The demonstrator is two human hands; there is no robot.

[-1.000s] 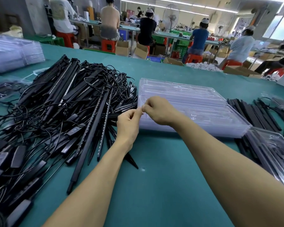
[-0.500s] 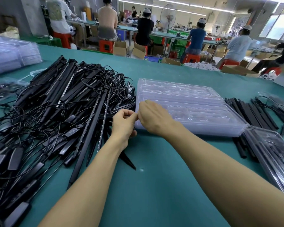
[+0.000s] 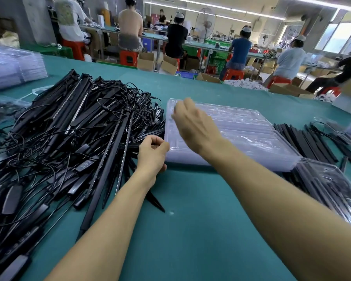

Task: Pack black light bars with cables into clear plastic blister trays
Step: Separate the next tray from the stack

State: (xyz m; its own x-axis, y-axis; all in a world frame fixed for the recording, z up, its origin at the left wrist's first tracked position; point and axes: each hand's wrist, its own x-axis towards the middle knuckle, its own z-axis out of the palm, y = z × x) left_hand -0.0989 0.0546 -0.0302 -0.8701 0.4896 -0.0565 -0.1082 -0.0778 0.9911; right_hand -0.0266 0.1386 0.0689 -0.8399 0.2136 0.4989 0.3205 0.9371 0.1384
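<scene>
Near edge of the tabletop point(image 3: 190, 236): bare green mat, both forearms reaching in. By the right edge lies a filled tray point(image 3: 330, 191), black parts under clear plastic.

Left hand point(image 3: 153, 154): fingers curled, thumb and forefinger pinching the lip at the near-left corner of the blister tray stack point(image 3: 247, 138). The stack sits mid-table and looks like many nested trays.

Left half of the tabletop: the light bar pile point(image 3: 73, 134), with bars and cables point(image 3: 142, 102) tangled together and inline controllers toward the near-left corner. One long bar point(image 3: 101, 185) pokes out toward the near edge.

Right hand point(image 3: 195, 124): above the left side of the stack and blurred. Cannot tell if the fingers grip a tray or are just spread over it.

Handling judgement:
- The trays are thin, light and springy, and probably cling together when nested. Peel one at a corner lip and hold the rest down. Squeezing the middle would likely crease it.
- The bars are rigid, slim and light. Take one mid-length, since pulling by the cable will likely drag the tangle along.

Loose black strips point(image 3: 304, 142) lie just right of the stack. A second stack of trays point(image 3: 14, 67) sits at the far-left corner. Seated workers are beyond the far edge.
</scene>
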